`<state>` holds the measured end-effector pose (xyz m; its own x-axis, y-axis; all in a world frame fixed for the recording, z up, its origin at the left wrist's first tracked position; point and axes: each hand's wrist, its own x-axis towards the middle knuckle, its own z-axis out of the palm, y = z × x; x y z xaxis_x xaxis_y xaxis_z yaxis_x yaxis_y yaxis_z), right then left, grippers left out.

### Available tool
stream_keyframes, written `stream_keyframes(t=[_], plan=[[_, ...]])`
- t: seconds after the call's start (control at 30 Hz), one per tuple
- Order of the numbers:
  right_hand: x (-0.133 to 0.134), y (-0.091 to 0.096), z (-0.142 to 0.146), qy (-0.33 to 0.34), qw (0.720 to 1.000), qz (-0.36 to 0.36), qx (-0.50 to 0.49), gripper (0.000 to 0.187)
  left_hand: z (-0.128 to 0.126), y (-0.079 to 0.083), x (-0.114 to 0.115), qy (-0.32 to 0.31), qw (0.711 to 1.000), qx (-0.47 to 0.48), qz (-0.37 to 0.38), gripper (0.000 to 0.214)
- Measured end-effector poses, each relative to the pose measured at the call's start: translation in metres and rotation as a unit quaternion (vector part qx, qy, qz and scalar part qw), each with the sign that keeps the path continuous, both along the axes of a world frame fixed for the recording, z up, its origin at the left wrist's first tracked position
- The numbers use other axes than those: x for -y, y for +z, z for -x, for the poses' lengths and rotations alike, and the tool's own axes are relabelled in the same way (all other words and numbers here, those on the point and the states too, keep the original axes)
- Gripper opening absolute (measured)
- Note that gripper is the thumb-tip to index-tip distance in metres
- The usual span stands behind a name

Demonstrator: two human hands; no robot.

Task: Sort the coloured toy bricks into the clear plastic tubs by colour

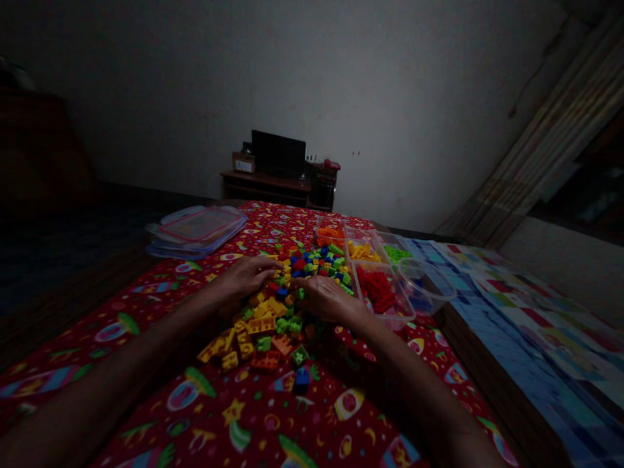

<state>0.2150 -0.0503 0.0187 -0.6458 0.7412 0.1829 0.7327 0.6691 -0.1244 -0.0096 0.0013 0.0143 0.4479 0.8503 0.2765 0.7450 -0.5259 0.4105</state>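
Note:
A heap of small plastic building blocks (280, 312) in yellow, orange, green, blue and red lies on a red patterned cloth (219, 403). My left hand (246, 274) rests palm down on the heap's left side, fingers stretched toward the middle. My right hand (326, 298) lies on the heap's right side with its fingers curled over the blocks; what they hold, if anything, is hidden. To the right stand clear containers, one with red blocks (377, 289), one with yellow blocks (363, 251), one with orange blocks (330, 234) and one with green blocks (394, 253).
Stacked clear lids (197, 229) lie at the cloth's far left. An empty clear tub (429, 281) stands by the right edge. A colourful checked mat (526, 325) covers the surface to the right. A dark cabinet with a screen (277, 172) stands against the far wall.

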Motion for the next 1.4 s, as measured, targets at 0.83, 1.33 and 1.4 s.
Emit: stream_keyframes(t=[0.83,1.33,1.4], plan=[[0.023,0.008,0.01,0.046,0.998,-0.017,0.027,0.015,0.003,-0.026,-0.009,-0.059,0.997,0.004,-0.057,0.056],[0.013,0.029,-0.003,0.018,0.991,0.054,-0.12,0.023,0.001,-0.058,-0.021,-0.028,0.992,0.099,-0.076,0.06],[0.011,0.026,-0.003,0.021,0.991,0.044,-0.127,0.023,0.0,-0.059,-0.022,-0.029,0.991,0.099,-0.083,0.059]])
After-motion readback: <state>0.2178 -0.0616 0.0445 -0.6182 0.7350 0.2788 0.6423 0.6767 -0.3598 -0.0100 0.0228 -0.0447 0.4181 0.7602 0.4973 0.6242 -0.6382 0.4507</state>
